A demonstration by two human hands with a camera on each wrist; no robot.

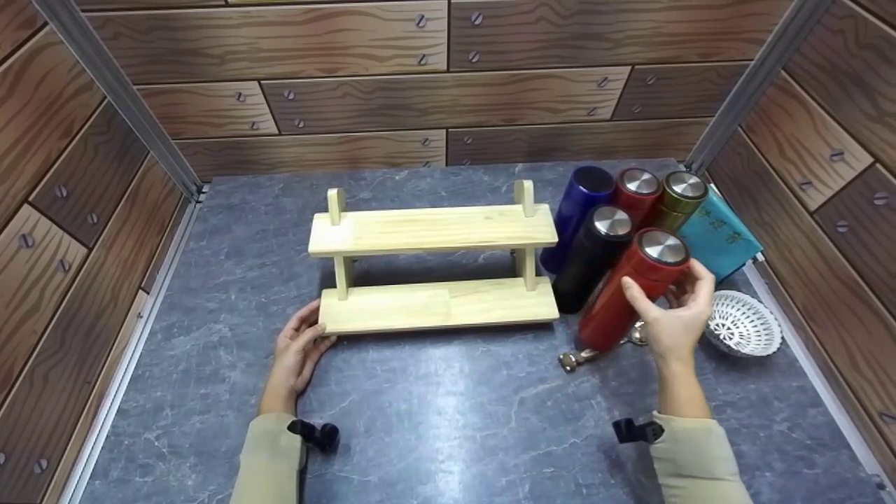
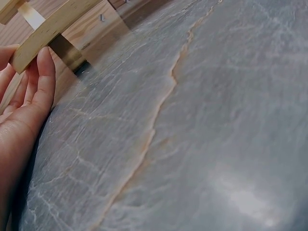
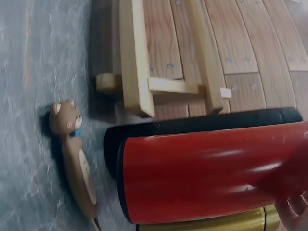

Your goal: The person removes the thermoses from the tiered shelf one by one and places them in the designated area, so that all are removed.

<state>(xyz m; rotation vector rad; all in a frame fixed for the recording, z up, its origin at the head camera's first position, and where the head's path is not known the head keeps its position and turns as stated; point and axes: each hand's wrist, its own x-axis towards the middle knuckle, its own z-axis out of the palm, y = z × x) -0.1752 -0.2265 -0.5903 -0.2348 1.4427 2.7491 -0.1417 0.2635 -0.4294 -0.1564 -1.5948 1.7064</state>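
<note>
A two-tier wooden shelf (image 1: pixel 420 227) stands mid-table. My left hand (image 1: pixel 297 353) grips the left end of its lower board, thumb above and fingers under it; the left wrist view shows the same board (image 2: pixel 53 29) between thumb and fingers. At the right, my right hand (image 1: pixel 677 318) holds a red thermos (image 1: pixel 621 297) near its silver lid, thumb on the near side and fingers mostly hidden behind. In the right wrist view the red thermos (image 3: pixel 207 171) lies across the picture. Close behind it are a black thermos (image 1: pixel 591 266) and the shelf's right end.
Behind the black thermos stand a blue thermos (image 1: pixel 577 210), a second red thermos (image 1: pixel 637 185) and a gold thermos (image 1: pixel 675 203). A turquoise box (image 1: pixel 721 234) and a white openwork basket (image 1: pixel 745 325) sit far right. A bear-handled utensil (image 3: pixel 77 163) lies by the red thermos's base.
</note>
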